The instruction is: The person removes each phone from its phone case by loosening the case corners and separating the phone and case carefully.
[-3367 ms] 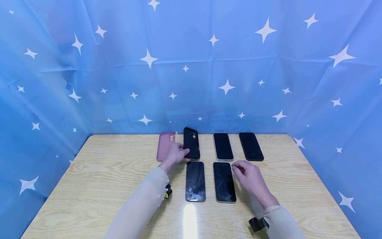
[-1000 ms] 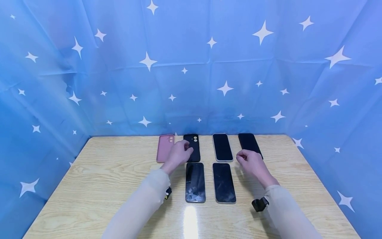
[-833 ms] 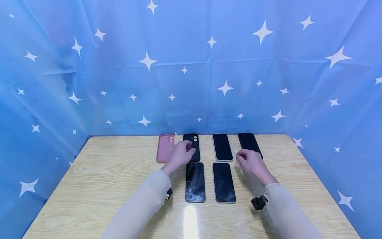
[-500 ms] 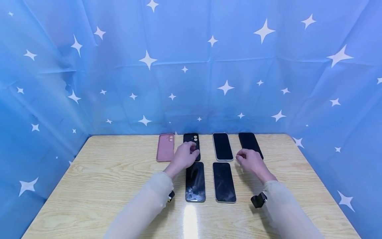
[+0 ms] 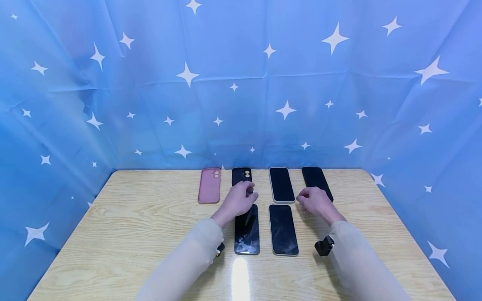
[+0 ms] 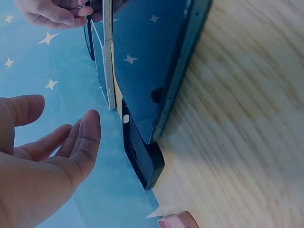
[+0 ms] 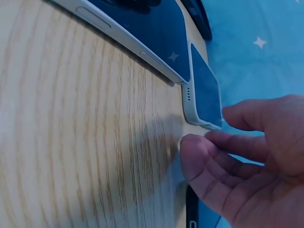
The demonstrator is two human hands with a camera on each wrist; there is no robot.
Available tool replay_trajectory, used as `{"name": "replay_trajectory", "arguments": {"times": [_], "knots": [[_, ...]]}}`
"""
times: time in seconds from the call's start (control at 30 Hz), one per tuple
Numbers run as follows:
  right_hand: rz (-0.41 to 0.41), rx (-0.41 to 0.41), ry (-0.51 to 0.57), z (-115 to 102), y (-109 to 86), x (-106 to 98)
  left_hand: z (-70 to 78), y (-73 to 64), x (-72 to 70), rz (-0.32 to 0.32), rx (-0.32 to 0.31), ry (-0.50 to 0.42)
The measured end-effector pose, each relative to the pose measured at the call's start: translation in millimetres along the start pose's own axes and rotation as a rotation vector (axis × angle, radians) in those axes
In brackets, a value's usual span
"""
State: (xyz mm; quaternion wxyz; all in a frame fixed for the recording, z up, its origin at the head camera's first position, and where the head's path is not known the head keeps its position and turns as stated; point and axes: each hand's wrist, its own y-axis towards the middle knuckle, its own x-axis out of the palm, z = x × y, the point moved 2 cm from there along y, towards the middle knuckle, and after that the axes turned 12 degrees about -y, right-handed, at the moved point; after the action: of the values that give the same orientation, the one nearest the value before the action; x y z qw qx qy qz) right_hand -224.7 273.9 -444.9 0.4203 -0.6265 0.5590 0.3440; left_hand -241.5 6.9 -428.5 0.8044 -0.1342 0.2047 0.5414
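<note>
My left hand (image 5: pixel 238 200) hovers over the lower part of a black phone case (image 5: pixel 240 174), its fingers loosely bent around nothing. In the left wrist view a gap separates that hand (image 6: pixel 57 152) from the case (image 6: pixel 151 166). A dark-edged smartphone (image 5: pixel 246 238) lies just in front of the case, its top partly covered by the hand. My right hand (image 5: pixel 317 203) hangs, holding nothing, between a white-edged smartphone (image 5: pixel 281 184) and a black smartphone (image 5: pixel 315 177) at the back right. In the right wrist view its thumb and fingers (image 7: pixel 194 159) stand apart.
A pink phone case (image 5: pixel 208 186) lies at the back left of the wooden table (image 5: pixel 143 234). Another light-edged smartphone (image 5: pixel 283 230) lies in the front row. A blue curtain with white stars (image 5: pixel 241 104) hangs around the table's back and sides.
The black case, earlier tilted in my left hand, now lies flat beside the pink one, let go. That hand has drifted right and nearer. The right hand has moved slightly back from the front phone.
</note>
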Motion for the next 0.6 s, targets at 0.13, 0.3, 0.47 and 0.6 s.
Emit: {"name": "replay_trajectory", "arguments": {"times": [0.13,0.3,0.47,0.6], "knots": [[-0.038,0.033,0.044,1.2,3.4,1.9,0.8,-0.1,3.8,-0.014,0.012,0.012],[-0.069,0.079,0.096,3.1,8.4,5.1,2.1,0.4,8.1,-0.023,0.016,0.015],[-0.093,0.089,0.103,3.3,13.7,6.9,4.0,0.2,10.5,-0.032,0.022,-0.003],[-0.103,0.093,0.083,0.4,16.4,6.5,4.7,0.4,12.7,-0.045,0.024,-0.013]]}}
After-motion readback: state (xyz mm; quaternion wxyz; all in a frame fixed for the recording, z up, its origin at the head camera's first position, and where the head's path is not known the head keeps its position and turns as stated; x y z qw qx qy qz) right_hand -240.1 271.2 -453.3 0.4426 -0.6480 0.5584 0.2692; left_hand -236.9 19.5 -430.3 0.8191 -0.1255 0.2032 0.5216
